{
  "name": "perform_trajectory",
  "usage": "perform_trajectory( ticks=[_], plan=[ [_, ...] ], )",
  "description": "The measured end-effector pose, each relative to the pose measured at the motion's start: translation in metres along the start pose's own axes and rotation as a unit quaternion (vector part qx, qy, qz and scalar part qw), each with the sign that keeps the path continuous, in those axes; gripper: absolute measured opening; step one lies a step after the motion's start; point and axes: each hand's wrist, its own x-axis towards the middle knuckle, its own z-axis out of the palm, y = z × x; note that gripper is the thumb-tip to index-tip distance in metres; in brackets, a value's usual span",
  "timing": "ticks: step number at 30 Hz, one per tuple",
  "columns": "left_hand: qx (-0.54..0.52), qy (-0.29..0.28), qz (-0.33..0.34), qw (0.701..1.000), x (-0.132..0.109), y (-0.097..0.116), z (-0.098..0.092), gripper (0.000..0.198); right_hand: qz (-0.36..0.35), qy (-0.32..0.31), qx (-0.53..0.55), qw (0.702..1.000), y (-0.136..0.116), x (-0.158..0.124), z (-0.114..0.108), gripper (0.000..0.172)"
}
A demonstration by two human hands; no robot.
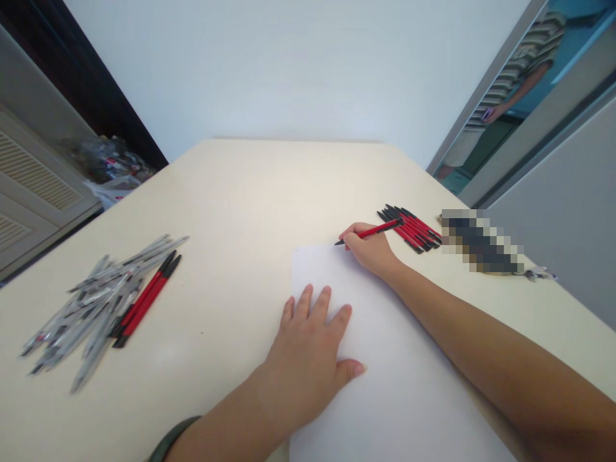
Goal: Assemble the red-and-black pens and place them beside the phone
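Note:
My right hand (373, 251) grips a red pen (378, 229) with black ends, its tip at the top edge of a white sheet of paper (394, 385). Flat on the sheet's left side lies my left hand (310, 346), fingers spread and holding nothing. Just beyond my right hand, several red and black pens (414, 228) lie side by side. To the left, two larger red pens (147, 298) with black caps rest against a loose pile of clear plastic pens (91, 308). No writing can be made out on the paper.
The pale table (240, 205) meets a white wall (298, 70) at the back. A blurred-out dark object (481, 244) lies at the right edge. Plastic bags (113, 170) stand beyond the left edge. A person in a striped top (524, 64) shows at the upper right.

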Motion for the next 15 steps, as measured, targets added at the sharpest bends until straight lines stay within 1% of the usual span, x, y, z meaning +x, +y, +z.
perform_trajectory(
  ticks=[5, 9, 15],
  plan=[
    [0.000, 0.001, -0.002, 1.000, 0.0002, -0.0002, 0.0005, 0.063, -0.003, -0.004, -0.031, 0.999, -0.0009, 0.0008, 0.0025, 0.019],
    [0.000, 0.002, 0.000, 1.000, -0.0001, -0.0008, 0.0013, 0.063, -0.001, -0.006, -0.036, 0.999, -0.0002, 0.0018, 0.0046, 0.018],
    [0.005, 0.007, 0.000, 1.000, 0.0000, -0.0004, 0.0018, 0.063, -0.019, -0.009, -0.042, 0.999, 0.0003, 0.0020, 0.0043, 0.017]
  ],
)
